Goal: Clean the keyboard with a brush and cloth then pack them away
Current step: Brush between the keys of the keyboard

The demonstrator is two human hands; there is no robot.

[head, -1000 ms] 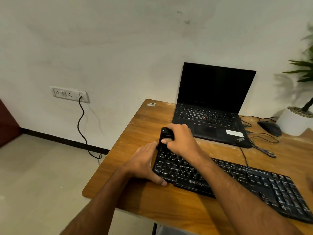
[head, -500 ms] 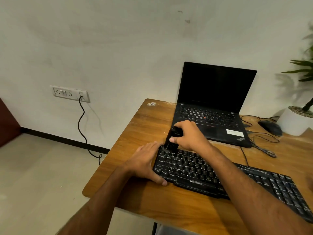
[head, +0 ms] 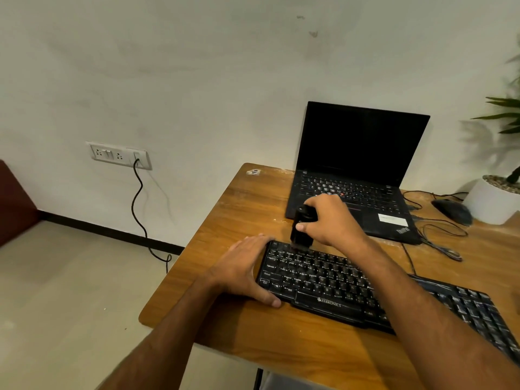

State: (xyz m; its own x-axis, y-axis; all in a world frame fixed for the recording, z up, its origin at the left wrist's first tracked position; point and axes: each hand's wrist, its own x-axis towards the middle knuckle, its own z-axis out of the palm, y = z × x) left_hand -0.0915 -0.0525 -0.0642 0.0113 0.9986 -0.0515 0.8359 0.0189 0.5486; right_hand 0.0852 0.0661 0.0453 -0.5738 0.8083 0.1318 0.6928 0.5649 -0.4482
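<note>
Keyboard lies on surface, its left end near the edge. Right hand grips brush, bristles on top-left keys. Left hand, fingers flat, braces the end. Risks: hard strokes popping keycaps; dust flicked onto laptop just behind.

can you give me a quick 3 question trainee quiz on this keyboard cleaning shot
1. True or false: the right hand holds the black brush upright at the top row of the keyboard.
2. What does the left hand do?
A. lifts the mouse
B. rests against the keyboard's left end
C. closes the laptop
3. Fill in: behind the keyboard on the wooden table sits an open ____ with a dark screen.

Key:
1. True
2. B
3. laptop
</note>
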